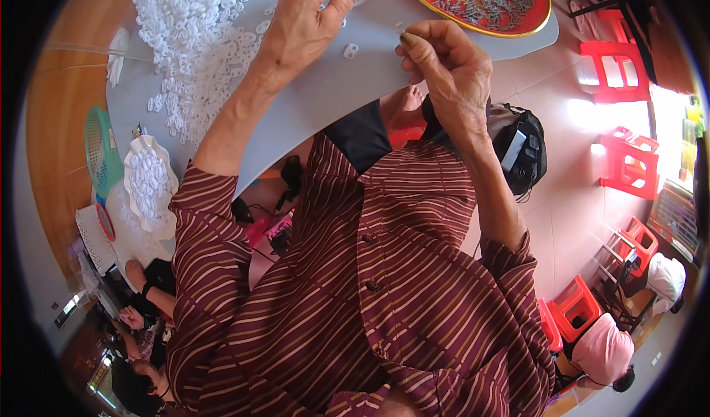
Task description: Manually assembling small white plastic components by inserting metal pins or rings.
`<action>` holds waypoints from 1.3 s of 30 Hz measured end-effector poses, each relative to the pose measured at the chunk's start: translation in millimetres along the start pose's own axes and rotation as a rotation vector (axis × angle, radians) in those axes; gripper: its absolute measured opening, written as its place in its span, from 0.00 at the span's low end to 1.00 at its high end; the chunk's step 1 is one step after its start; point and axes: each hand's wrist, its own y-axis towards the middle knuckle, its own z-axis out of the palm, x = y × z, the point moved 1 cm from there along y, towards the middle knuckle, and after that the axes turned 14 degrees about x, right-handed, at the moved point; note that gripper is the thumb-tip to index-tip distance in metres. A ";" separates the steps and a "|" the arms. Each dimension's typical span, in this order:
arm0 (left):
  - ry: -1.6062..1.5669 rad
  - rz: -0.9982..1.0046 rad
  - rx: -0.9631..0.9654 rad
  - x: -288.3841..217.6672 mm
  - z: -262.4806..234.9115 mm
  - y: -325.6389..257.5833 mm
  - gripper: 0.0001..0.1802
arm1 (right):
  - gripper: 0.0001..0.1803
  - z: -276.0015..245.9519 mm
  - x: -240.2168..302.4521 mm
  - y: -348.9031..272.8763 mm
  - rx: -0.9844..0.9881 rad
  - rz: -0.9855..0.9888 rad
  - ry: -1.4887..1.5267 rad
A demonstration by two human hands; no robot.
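My left hand (307, 25) is closed above the grey table, its fingers curled in beside a big heap of small white plastic pieces (185, 18). What it holds, if anything, is hidden by the fingers. A single white piece with two holes (350, 50) lies between my hands. Thumb and fingertips meet on my right hand (452, 73), over the table's near edge. Whatever sits in that pinch is too small to name. Just beyond it stands a red patterned tray with a gold rim (545, 19), bearing many small grey metal pieces, perhaps screws (492, 7).
At left, a white scalloped dish (171, 167) holds more white pieces, next to a green mesh basket (102, 151). Red plastic stools (617, 69) stand on the floor at right, and a black bag (526, 151) lies nearer. Other people (606, 350) sit at both lower sides.
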 end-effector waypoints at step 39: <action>-0.672 -0.072 0.139 -22.3 8.4 -4.0 0.09 | 0.16 -1.3 -13.8 15.5 0.128 -0.192 0.142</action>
